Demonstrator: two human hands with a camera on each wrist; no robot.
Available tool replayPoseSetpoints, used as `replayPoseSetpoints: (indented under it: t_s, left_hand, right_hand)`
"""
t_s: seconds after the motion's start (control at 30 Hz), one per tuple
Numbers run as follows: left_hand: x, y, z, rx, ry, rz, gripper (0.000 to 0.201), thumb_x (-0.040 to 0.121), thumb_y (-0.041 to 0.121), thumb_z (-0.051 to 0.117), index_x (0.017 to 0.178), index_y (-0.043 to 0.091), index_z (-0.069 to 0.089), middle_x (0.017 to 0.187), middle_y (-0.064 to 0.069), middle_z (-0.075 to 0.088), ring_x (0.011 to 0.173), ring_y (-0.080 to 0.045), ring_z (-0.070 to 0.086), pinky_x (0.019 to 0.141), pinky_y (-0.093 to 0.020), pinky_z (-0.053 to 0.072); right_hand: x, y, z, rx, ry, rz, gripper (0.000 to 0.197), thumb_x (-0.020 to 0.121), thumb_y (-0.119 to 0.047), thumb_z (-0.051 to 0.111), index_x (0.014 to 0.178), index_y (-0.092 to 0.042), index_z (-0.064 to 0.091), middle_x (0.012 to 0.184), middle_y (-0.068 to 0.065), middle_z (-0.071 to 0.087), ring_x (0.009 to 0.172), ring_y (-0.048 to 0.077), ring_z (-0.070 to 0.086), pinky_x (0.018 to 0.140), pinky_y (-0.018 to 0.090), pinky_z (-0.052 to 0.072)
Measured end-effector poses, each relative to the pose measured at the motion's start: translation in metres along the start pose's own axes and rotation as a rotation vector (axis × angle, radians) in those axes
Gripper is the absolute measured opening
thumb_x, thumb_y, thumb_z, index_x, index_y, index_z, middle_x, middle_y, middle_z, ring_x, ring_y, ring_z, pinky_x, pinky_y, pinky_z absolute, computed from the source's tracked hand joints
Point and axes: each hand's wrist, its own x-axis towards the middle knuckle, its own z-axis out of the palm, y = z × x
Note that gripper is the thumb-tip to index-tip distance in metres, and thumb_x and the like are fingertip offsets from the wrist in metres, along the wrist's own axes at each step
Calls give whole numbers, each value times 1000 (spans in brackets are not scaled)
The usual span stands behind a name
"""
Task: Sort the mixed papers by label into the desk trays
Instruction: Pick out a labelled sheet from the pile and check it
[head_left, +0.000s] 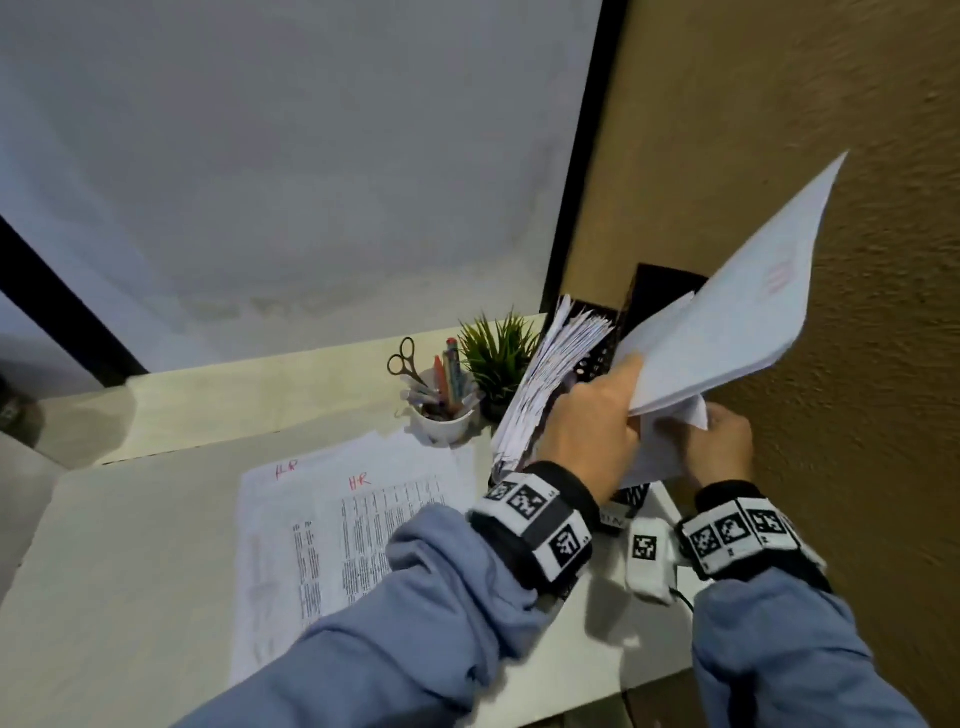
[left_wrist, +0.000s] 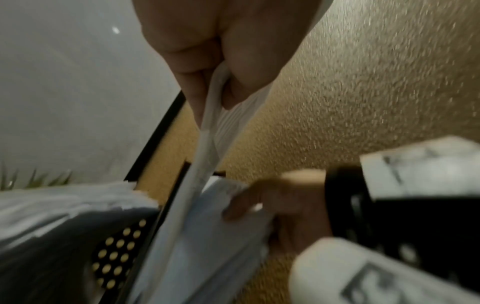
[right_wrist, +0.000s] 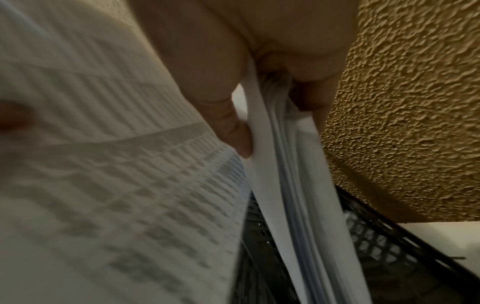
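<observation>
Papers in a raised sheaf stood pinched by the left hand above the black perforated trays, beside the right hand gripping a lower bundle, with more sheets marked in red lying on the surface left of the trays. From the left wrist, thumb and fingers clamped the sheaf's edge over the tray. From the right wrist, the grip closed round a bundle above the tray mesh.

White desk carries printed sheets, white pen cup, potted plant, black perforated trays
</observation>
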Motion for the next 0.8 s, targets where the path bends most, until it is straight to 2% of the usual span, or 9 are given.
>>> replayPoseSetpoints:
  t_s: [0.13,0.2,0.3,0.37,0.43,0.5,0.6,0.73,0.8]
  left_hand:
    - [3,-1,32,105,-127,-108,58,84,-1,48,139,15,36,110,-23,63,97,-42,60,85,-48,50]
    - [5,-6,44,100,-137,-151,59,85,-1,47,140,17,35,108,-23,63,97,-42,60,84,-46,49]
    - [8,-15,57,51,-134,-202,64,84,-4,46,141,23,37,104,-22,63,94,-39,60,79,-42,48]
    - [9,-23,64,-27,-126,-252,67,83,-6,44,141,27,38,105,-22,63,94,-37,60,79,-39,47]
    - [12,-33,75,-79,-144,-338,65,85,-5,41,142,27,37,107,-23,62,96,-37,60,79,-39,46]
    - [15,-41,84,-80,-206,-410,55,90,5,46,141,19,35,115,-22,60,103,-38,58,83,-40,47]
    - [15,-48,88,-74,-361,-446,51,86,16,58,131,8,38,119,-21,58,107,-38,57,90,-44,48]
    - [12,-57,82,-35,-437,-392,53,84,13,59,132,8,38,120,-22,58,108,-39,57,92,-44,48]
    - [8,-62,79,30,-433,-334,49,86,11,57,132,8,39,118,-22,59,107,-39,57,91,-42,47]
  right_hand:
    - [-6,-11,-5,-18,-25,-94,5,82,-4,65,86,-4,62,83,18,61,84,19,53,70,33,40]
    - [-6,-16,-7,-29,-13,-151,6,82,-6,64,87,-2,65,85,18,64,84,20,55,71,33,41]
    - [-5,-26,-13,-67,10,-254,7,82,1,59,76,-2,60,77,15,60,79,18,53,57,27,35]
    - [-3,-33,-17,-77,35,-307,4,80,3,58,79,3,62,81,19,65,79,19,55,62,28,38]
    - [-3,-36,-17,-100,77,-341,5,79,-3,60,83,-2,62,85,19,67,78,24,60,64,31,42]
    - [-6,-36,-11,-174,104,-318,18,80,-9,60,98,-10,59,95,17,66,85,33,62,67,34,46]
    - [-13,-30,2,-379,23,-207,47,88,-10,50,133,-18,39,121,19,59,103,39,59,82,42,49]
    - [-11,-22,6,-373,-29,-163,48,87,-6,48,134,-12,42,123,22,57,108,41,56,85,42,45]
    - [-9,-25,5,-341,-22,-157,53,88,-4,44,140,-12,39,132,20,53,117,39,52,93,39,43]
